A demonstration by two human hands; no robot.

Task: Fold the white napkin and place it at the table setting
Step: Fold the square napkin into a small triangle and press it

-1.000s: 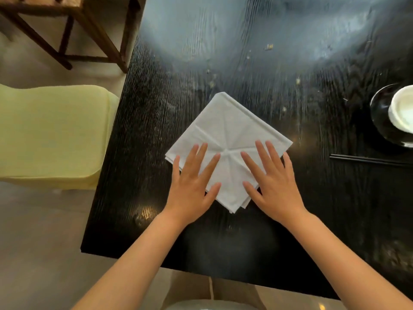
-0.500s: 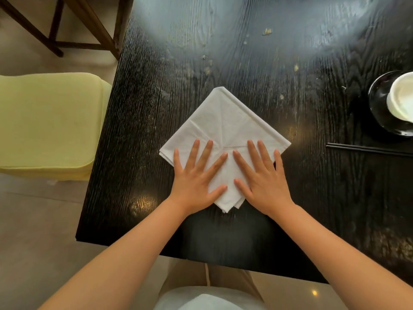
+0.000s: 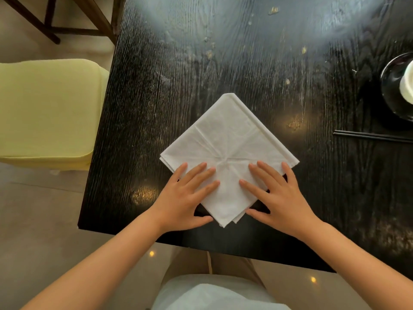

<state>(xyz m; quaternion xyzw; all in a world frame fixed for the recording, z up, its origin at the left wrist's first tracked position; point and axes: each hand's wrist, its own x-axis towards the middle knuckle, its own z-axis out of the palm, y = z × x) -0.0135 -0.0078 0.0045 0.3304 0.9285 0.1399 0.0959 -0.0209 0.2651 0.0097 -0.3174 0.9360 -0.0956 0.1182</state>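
The white napkin [image 3: 228, 139] lies folded into a layered square, turned like a diamond, on the black wooden table [image 3: 201, 63]. Creases meet at its middle. My left hand [image 3: 187, 198] rests flat on its lower left edge, fingers spread, thumb near the bottom corner. My right hand [image 3: 279, 195] lies flat on the lower right edge in the same way. Neither hand grips the cloth; both palms partly hang off the napkin onto the table.
At the right edge stands a dark plate [image 3: 393, 90] with a white bowl [image 3: 407, 86] on it, and black chopsticks [image 3: 375, 137] lie below it. A pale yellow chair seat [image 3: 44, 113] stands left of the table. Crumbs dot the far tabletop.
Both hands have slid outward and toward me along the napkin's lower edges, leaving the centre crease uncovered. The napkin stays in place.
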